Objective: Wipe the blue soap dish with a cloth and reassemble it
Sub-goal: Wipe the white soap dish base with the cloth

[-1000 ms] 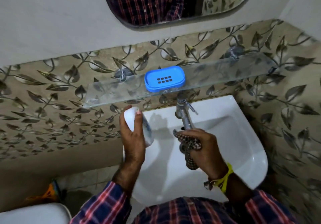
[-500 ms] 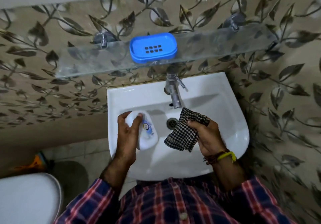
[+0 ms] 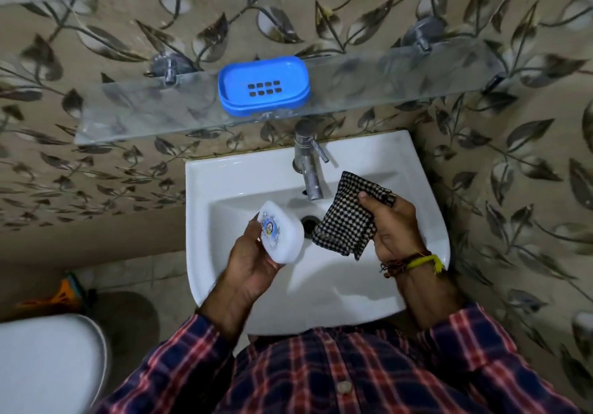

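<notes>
The blue soap dish (image 3: pixel 263 84), its slotted tray seated in its base, stands on the glass shelf (image 3: pixel 385 73) above the tap. My left hand (image 3: pixel 253 261) holds a white lid with a printed label (image 3: pixel 281 235) over the basin, tilted with the label facing up. My right hand (image 3: pixel 391 224) grips a black-and-white checked cloth (image 3: pixel 348 216), which hangs folded beside the lid, a small gap between them. Both hands are well below the soap dish.
A white wash basin (image 3: pixel 401 169) with a chrome tap (image 3: pixel 309 166) and a drain sits under the hands. A white toilet (image 3: pixel 45 362) is at the lower left, with an orange object on the floor behind it. Leaf-patterned tiles cover the walls.
The view has tilted down and both hands have dropped from near the tap into the basin. The cloth, bunched in my right fist before, now hangs open. The lid has turned label-up.
</notes>
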A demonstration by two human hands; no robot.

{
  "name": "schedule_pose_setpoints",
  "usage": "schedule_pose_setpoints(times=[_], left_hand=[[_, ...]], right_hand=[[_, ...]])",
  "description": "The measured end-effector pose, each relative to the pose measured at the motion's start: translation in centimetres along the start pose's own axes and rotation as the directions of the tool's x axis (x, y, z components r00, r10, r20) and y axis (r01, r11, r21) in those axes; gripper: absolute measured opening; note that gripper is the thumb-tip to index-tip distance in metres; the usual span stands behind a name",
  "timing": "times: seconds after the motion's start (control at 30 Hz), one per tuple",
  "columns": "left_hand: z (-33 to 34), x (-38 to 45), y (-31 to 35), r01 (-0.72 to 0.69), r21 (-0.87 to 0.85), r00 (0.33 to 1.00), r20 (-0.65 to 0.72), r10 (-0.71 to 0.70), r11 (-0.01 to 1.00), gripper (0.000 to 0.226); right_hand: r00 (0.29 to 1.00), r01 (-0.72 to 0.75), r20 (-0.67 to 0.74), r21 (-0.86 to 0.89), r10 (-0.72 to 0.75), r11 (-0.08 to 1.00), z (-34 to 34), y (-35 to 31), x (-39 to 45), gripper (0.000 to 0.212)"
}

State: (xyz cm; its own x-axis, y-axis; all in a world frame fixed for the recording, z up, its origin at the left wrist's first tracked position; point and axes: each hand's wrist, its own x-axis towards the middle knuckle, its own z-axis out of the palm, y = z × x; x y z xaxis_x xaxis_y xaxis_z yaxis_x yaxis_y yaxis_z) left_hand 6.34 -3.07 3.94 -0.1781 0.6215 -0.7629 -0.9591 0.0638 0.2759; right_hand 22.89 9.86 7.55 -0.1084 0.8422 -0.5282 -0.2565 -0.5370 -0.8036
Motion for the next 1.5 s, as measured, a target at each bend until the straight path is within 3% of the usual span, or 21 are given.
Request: schedule_pose_setpoints(times=[0.07, 0.17, 0.33, 0.4, 0.53, 0.6, 0.67, 0.7, 0.8, 0.9, 1.1, 1.23, 1.3, 1.4, 1.5], left_hand=[[0.8, -0.2, -0.1, 0.079, -0.083, 0.992, 0.107, -0.07, 0.993, 0.062], [2.4, -0.4, -0.7, 0.086, 0.088, 0.985, 0.143, -0.098, 0.992, 0.085], [4.7, -0.2, -3.2, 0.05, 0.142, 0.994, 0.088, -0.063, 0.989, 0.051], [5.1, -0.2, -3.5, 0.026, 0.178, 0.994, 0.101, -0.045, 0.984, 0.04], [4.4, -0.6, -2.5, -0.074, 0.149, 0.987, 0.15, 0.052, 0.986, 0.047], [3.9, -1.0, -1.9, -0.102, 0.142, 0.986, 0.147, 0.08, 0.985, 0.053], [3.9, -1.4, -1.5, -0.121, 0.155, 0.98, 0.177, 0.093, 0.98, 0.046], [3.9, -1.7, -1.3, -0.132, 0.167, 0.976, 0.196, 0.099, 0.977, 0.044], [4.2, -2.3, -0.8, -0.159, 0.196, 0.968, 0.224, 0.114, 0.968, 0.045], [4.2, -2.7, 0.0, -0.201, 0.207, 0.96, 0.239, 0.15, 0.957, 0.045], [4.8, -3.1, 1.9, -0.276, 0.197, 0.946, 0.228, 0.23, 0.941, 0.048], [5.0, -3.6, 3.3, -0.299, 0.193, 0.938, 0.24, 0.251, 0.934, 0.06], [4.9, -3.5, 3.5, -0.335, 0.261, 0.935, 0.214, 0.285, 0.905, 0.06], [5.1, -3.7, 3.5, -0.389, 0.383, 0.921, 0.187, 0.342, 0.838, 0.054], [5.0, -3.8, 3.3, -0.509, 0.532, 0.858, 0.245, 0.453, 0.677, 0.054]], right_hand=[[0.999, 0.027, 0.018, -0.015, -0.026, 1.0, 0.1, -0.7, 1.1, 0.024], [0.994, 0.109, -0.006, -0.111, -0.11, 0.988, 0.3, -1.3, 3.5, 0.02], [0.958, 0.215, -0.092, -0.398, -0.272, 0.892, -0.2, -3.4, 9.2, 0.01], [0.889, 0.358, -0.043, -0.557, -0.457, 0.749, -0.5, -4.8, 11.1, 0.013], [0.603, 0.656, 0.243, -0.693, -0.76, 0.299, 0.1, -5.8, 13.1, 0.025], [0.519, 0.705, 0.415, -0.702, -0.747, 0.1, 0.9, -4.3, 13.7, 0.033], [0.532, 0.683, 0.595, -0.722, -0.603, -0.109, 1.1, -1.2, 14.0, 0.032], [0.571, 0.668, 0.632, -0.729, -0.524, -0.151, 1.0, 0.2, 14.1, 0.03], [0.658, 0.613, 0.55, -0.788, -0.514, -0.058, 1.3, 2.0, 13.7, 0.03], [0.609, 0.577, 0.442, -0.817, -0.659, -0.015, 1.9, 0.9, 13.3, 0.035], [0.731, 0.558, 0.087, -0.648, -0.677, 0.519, 2.5, -1.1, 10.5, 0.026], [0.938, 0.289, -0.109, -0.283, -0.33, 0.915, 2.2, -1.6, 9.4, 0.025], [0.971, 0.191, -0.116, -0.145, -0.208, 0.971, 2.2, -1.7, 8.5, 0.02], [0.981, 0.139, -0.136, -0.028, -0.141, 0.99, 2.4, -2.1, 7.1, 0.014], [0.985, 0.121, -0.131, 0.074, -0.111, 0.99, 2.5, -2.2, 5.7, 0.015]])
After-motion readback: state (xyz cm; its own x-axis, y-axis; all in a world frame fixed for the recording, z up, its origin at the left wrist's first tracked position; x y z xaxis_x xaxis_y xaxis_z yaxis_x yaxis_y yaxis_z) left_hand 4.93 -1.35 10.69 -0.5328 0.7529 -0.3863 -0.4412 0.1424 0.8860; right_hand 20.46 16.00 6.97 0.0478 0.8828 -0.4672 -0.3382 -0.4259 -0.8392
